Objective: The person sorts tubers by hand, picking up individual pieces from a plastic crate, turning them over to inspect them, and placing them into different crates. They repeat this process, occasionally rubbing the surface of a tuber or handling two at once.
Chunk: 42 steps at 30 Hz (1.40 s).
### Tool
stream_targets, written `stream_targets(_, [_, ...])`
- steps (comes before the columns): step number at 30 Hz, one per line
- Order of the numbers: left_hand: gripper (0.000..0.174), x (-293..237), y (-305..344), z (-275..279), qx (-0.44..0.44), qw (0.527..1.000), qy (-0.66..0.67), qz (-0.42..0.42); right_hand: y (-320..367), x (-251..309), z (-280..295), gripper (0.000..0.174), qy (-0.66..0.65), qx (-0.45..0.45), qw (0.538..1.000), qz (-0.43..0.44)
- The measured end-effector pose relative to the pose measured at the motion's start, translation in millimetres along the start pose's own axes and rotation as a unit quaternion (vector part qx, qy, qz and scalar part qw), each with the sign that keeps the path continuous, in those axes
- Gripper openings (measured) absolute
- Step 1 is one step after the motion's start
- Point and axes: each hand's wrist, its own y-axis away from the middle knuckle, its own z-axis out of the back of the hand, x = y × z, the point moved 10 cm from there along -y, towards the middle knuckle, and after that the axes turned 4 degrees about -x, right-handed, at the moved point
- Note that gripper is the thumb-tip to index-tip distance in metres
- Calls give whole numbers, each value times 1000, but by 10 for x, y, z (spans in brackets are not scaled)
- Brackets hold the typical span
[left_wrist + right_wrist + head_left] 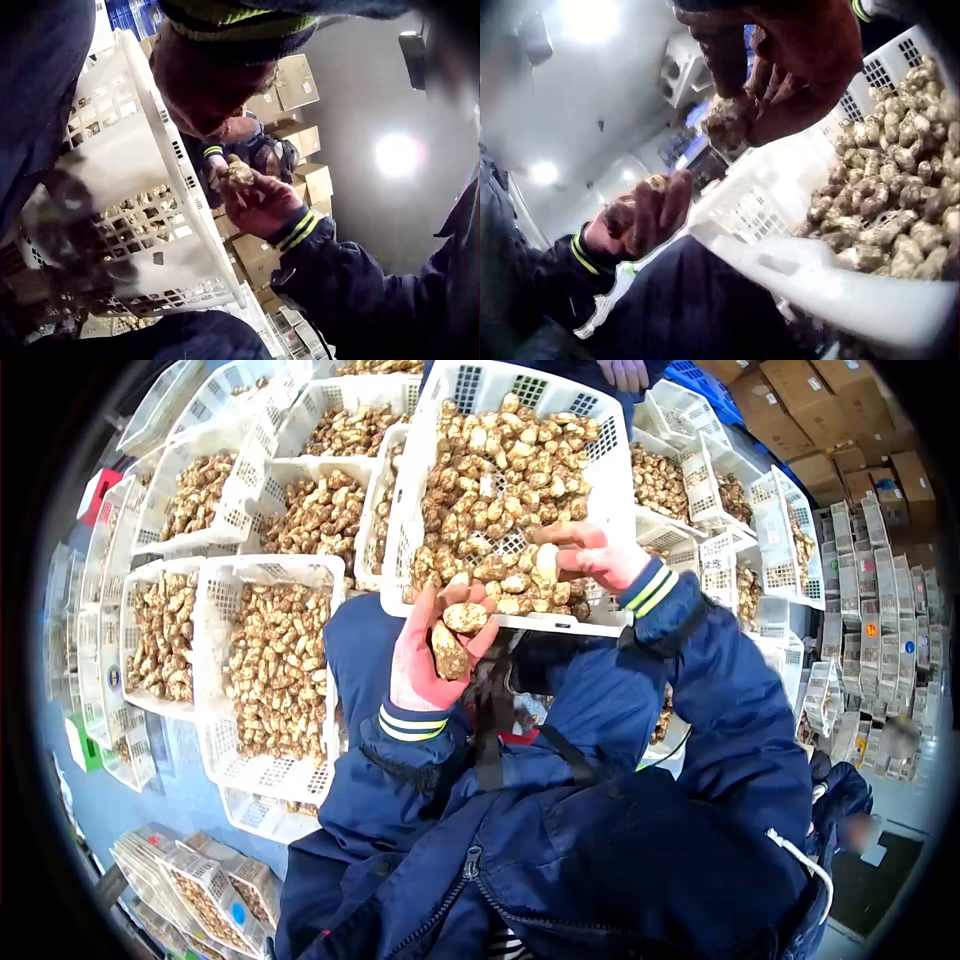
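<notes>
In the head view my left hand (425, 665) holds two mottled tan-and-brown, tuber-like pieces, one (465, 618) across the fingers and another (448, 652) nearer the palm. It is just at the near rim of a large white perforated crate (510, 622). Over that crate's right side, my right hand (605, 560) pinches a paler piece (547, 563) between thumb and fingers. Many similar knobbly pieces (490, 510) lie heaped inside the crate. In the right wrist view, the pinched piece (726, 124) hangs below the fingertips.
More filled white crates (270, 670) stand on the left, with others (660, 485) on the right. Cardboard boxes (800, 410) are stacked at the back right, near tall rows of crates (870, 610). Another person's hand (625, 372) shows beyond the large crate.
</notes>
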Motion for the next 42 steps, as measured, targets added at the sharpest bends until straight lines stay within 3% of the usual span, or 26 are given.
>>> stream_targets(2, [38,66,-14,15,-4,1000,-5,7,224,38,18,43,-171,-34,984,29])
stream_targets(5, [39,176,14,-5,-12,999,-30,34,334,-22,-87,44,-365,5,924,113])
stream_targets(7, [37,229,26,-33,-9,998,-37,40,433,-76,-161,47,-343,-66,932,92])
stream_targets(9, [35,259,28,-21,-21,998,-36,50,458,-24,-207,57,-316,-34,940,124])
stream_targets(11, [34,242,20,-42,-9,997,-68,35,599,47,-88,49,-267,-67,952,133])
stream_targets(13, [32,253,13,12,-26,998,-44,40,774,371,238,45,-170,-119,944,257])
stream_targets(15, [32,243,6,7,-14,998,-45,38,1060,387,799,39,-274,-204,900,269])
stream_targets(19, [33,259,-51,49,-13,998,-49,43,1543,7,1836,40,-265,-330,869,255])
stream_targets(21, [32,276,-63,38,-9,998,-52,42,1697,-180,2039,41,-293,-330,861,251])
stream_targets(23, [33,284,-85,61,-24,997,-64,44,1780,-452,2223,46,-388,-330,823,252])
stream_targets(25, [33,281,-93,73,-31,996,-70,43,1839,-651,2280,50,-335,-399,823,226])
stream_targets(26, [33,286,-87,79,-43,996,-69,45,1801,-657,2239,52,-302,-372,848,227])
stream_targets(28, [31,302,-79,70,-66,994,-74,46,1785,-639,2218,53,-271,-386,851,229])
stream_targets(33, [33,261,-122,124,-30,996,-62,52,1859,-85,1860,46,-21,-429,868,250])
stream_targets(35, [34,282,-123,128,-22,997,-44,60,1872,139,1636,47,32,-432,865,252])
stream_targets(37, [34,277,-114,148,-37,996,-49,57,1932,411,1435,50,234,-465,816,251])
stream_targets(42, [32,266,-87,91,-25,996,-66,50,1907,596,1194,60,214,-431,819,312])
